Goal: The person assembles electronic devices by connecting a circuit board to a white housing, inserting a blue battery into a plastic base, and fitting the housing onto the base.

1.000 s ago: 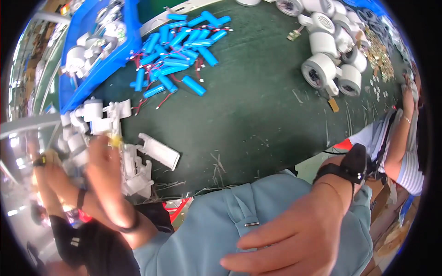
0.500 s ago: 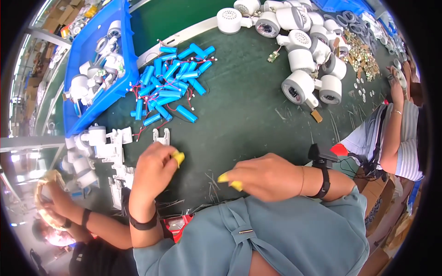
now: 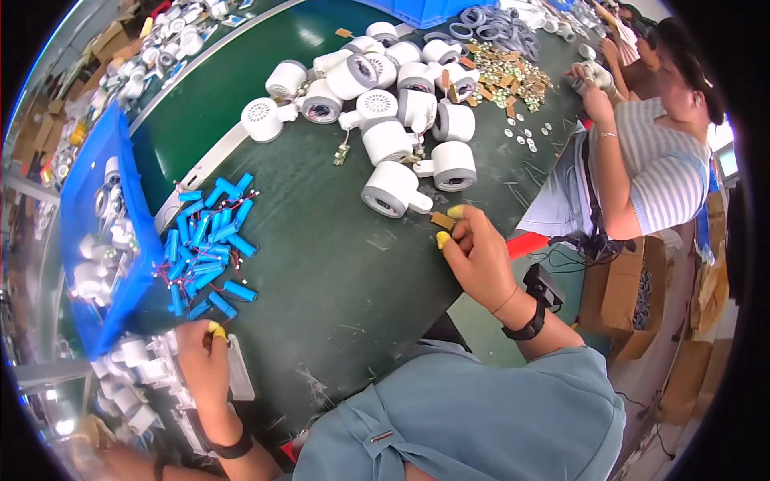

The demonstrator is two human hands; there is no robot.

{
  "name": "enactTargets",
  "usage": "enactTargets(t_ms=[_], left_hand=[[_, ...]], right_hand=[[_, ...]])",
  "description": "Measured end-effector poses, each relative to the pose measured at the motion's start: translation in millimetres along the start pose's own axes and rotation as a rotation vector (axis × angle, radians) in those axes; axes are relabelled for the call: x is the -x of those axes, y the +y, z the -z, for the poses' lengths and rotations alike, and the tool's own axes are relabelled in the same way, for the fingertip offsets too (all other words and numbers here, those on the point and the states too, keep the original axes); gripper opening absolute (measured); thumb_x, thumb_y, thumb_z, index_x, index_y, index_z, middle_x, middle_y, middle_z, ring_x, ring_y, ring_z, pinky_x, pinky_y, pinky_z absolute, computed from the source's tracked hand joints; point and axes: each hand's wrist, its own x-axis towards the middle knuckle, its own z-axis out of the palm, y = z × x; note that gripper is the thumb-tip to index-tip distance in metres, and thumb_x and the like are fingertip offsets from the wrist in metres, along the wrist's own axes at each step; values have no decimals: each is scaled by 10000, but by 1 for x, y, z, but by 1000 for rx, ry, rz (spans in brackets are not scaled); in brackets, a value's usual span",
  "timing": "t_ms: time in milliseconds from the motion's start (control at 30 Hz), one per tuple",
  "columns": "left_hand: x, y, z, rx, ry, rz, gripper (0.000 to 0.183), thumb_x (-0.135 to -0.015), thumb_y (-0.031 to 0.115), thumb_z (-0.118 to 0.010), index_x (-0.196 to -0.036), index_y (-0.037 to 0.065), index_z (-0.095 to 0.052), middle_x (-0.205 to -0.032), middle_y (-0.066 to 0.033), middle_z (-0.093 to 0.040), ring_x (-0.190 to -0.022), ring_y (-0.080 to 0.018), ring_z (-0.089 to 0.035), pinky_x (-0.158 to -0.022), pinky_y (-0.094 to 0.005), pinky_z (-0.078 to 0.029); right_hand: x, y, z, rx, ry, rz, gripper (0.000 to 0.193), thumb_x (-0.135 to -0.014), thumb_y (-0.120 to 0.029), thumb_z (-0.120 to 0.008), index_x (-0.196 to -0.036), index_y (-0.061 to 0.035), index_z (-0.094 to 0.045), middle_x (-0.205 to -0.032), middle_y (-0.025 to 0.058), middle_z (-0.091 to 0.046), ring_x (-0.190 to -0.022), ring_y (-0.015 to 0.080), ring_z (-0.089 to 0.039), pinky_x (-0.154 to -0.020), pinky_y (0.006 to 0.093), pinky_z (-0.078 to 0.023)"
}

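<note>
- Here the right hand (image 3: 480, 255) reaches out over the dark green table (image 3: 337, 272), its yellow-capped fingertips (image 3: 443, 239) pinched on a small tan circuit board (image 3: 442, 220) that lies just near of the closest white drum-shaped housing (image 3: 389, 191).
- That board sits at the near edge of the heap of white housings (image 3: 393, 112), right of the table's middle; whether it is lifted off the surface or resting on it cannot be told.
- The left hand (image 3: 202, 361) is at the near left, fingers curled with yellow caps at the tips, pressing down on a flat white plastic part (image 3: 240, 369); the grip looks closed on the part's far end, though the palm hides the contact.
- Just left of that hand lies a cluster of white plastic brackets (image 3: 136, 373).
- Beyond the left hand, a pile of blue cylindrical cells (image 3: 204, 244) with thin wires is spread on the table, beside a blue bin (image 3: 136, 264) holding white parts.
- Both wrists wear black bands, the right wrist strap (image 3: 529, 325) the plainer to see.
- At the far right a second person in a striped shirt (image 3: 666, 172) works with their own hands (image 3: 593, 80) near a scatter of small brass-coloured pieces (image 3: 505, 76).
</note>
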Motion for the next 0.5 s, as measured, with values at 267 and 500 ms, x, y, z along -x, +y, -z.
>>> enactTargets(t_ms=[267, 500], left_hand=[[13, -11, 9, 580, 36, 211, 176, -909, -1, -588, -1075, -9, -647, -894, -41, -649, -778, -117, -602, -719, -245, -486], [20, 25, -16, 1112, -259, 251, 279, -912, 9, -624, -1188, -22, -651, -1032, -135, -700, -863, -189, -683, -742, -314, -574]], right_hand=[[-25, -1, 5, 468, -9, 335, 309, -837, -46, -649, -1128, -26, -546, -963, 150, -580, -651, 312, -594, -590, 381, -483], [-16, -42, -38, -565, -583, -355, 309, -976, -77, -532, -1273, 5, -550, -847, 42, -631, -650, 136, -629, -596, 253, -529]])
